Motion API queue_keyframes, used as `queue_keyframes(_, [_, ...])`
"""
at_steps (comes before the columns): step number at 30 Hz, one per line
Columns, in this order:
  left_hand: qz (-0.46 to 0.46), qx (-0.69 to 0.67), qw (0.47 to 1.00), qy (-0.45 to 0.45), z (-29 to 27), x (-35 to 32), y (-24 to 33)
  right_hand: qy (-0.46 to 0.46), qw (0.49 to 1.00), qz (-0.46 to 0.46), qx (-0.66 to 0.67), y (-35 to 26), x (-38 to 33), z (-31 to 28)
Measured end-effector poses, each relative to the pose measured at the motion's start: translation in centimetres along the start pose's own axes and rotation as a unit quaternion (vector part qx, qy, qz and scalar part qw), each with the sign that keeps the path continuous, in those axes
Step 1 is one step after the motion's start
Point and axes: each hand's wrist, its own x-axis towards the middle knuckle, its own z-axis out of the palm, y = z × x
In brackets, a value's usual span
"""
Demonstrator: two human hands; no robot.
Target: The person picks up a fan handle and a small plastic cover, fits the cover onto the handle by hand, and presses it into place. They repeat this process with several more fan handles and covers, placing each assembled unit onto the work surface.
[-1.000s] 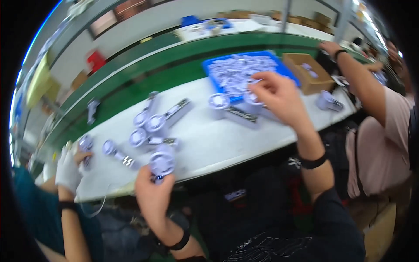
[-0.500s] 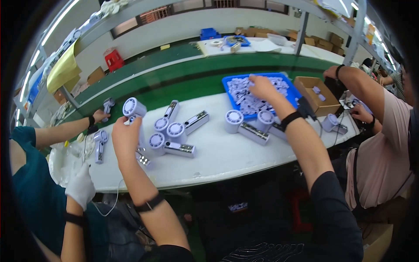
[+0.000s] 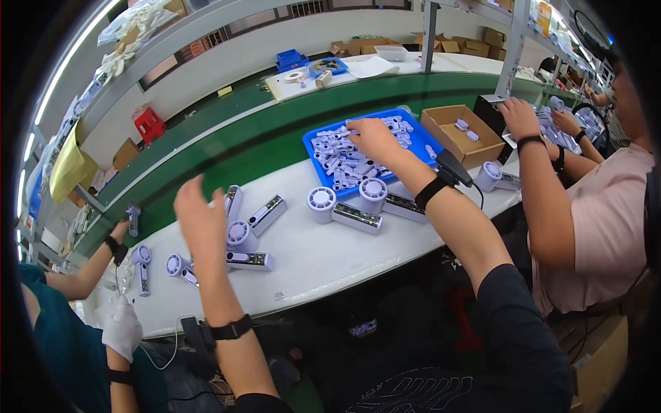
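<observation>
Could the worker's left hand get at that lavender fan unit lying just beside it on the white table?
Probably yes. The left hand hangs open just above the table, and the nearest fan unit lies right beside it with nothing over it.

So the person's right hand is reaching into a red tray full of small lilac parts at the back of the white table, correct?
Not quite: the tray is blue, not red, as the head view shows. The right hand does reach into it, over the small lilac parts, at the back of the white table.

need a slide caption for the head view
Right hand reaches into a blue tray of small parts while the open left hand hovers over handheld fans on a white bench.
</observation>
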Motion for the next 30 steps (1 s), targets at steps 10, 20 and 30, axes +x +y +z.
queue_keyframes(10, [0.212, -0.18, 0.919, -0.281, 5.6, -5.8, 10.0, 0.037, 0.994, 0.052, 0.089, -4.3, -6.7, -5.5])
queue_keyframes(20, [0.144, -0.151, 0.928, -0.309, -4.1, -10.7, 10.4, -0.017, 0.938, 0.038, 0.344, -12.0, -20.3, -6.3])
queue_keyframes(30, [0.158, -0.21, 0.928, -0.265, -3.5, -12.6, 8.3, -0.029, 0.941, -0.06, 0.331, -13.7, -22.1, -3.8])
